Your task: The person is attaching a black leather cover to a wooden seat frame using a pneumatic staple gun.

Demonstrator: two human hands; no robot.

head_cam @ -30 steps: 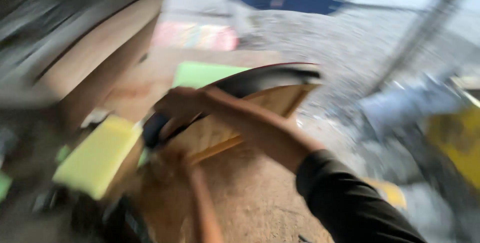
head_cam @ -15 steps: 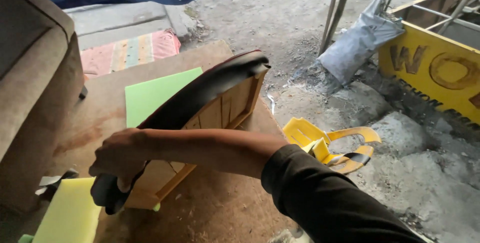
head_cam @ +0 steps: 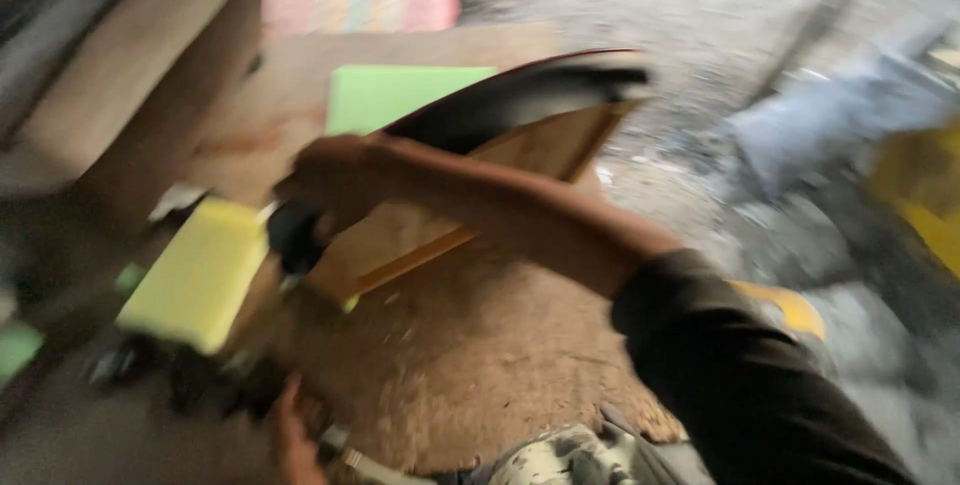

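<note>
Right hand [head_cam: 325,180] clenched around low end of curved black-topped wooden seat panel [head_cam: 500,140]. Looks stiff, awkwardly long, fairly light. Left hand [head_cam: 290,435] too blurred to tell.

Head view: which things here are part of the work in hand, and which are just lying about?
In hand: right hand gripping black-padded wooden seat panel; left hand low on brown board.

Lying about: yellow foam block, green foam sheet, striped pink mat, grey sack.
</note>
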